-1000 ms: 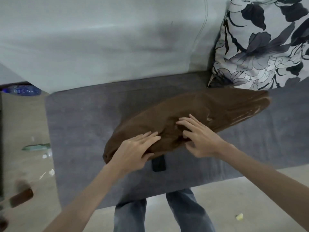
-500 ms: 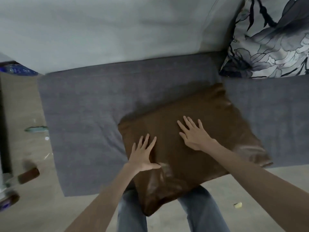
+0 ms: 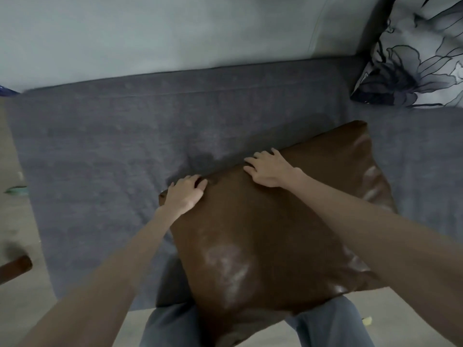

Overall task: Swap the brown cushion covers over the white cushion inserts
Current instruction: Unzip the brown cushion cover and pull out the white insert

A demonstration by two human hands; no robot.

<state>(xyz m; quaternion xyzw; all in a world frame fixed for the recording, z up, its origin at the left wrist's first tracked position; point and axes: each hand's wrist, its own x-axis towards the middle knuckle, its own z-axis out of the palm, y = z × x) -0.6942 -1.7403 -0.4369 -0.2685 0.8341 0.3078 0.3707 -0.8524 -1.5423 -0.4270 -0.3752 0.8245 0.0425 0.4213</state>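
Bare forearms (image 3: 375,234), no sleeves, blue denim jeans (image 3: 333,326)

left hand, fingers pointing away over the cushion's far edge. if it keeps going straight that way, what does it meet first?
Past the brown cushion edge, the left hand would meet the bare grey sofa seat, then probably the pale backrest. Nothing else shows in that line; depth is unclear.

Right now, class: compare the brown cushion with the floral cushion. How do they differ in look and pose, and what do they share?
The brown cushion is plain, shiny and leather-like; the floral cushion is white cloth with a dark flower print. The brown cushion lies flat, overhanging the sofa seat's front edge; the floral cushion leans against the backrest. Both hands, left and right, grip the brown cushion's far edge; nothing touches the floral cushion. Both rest on the grey sofa seat.
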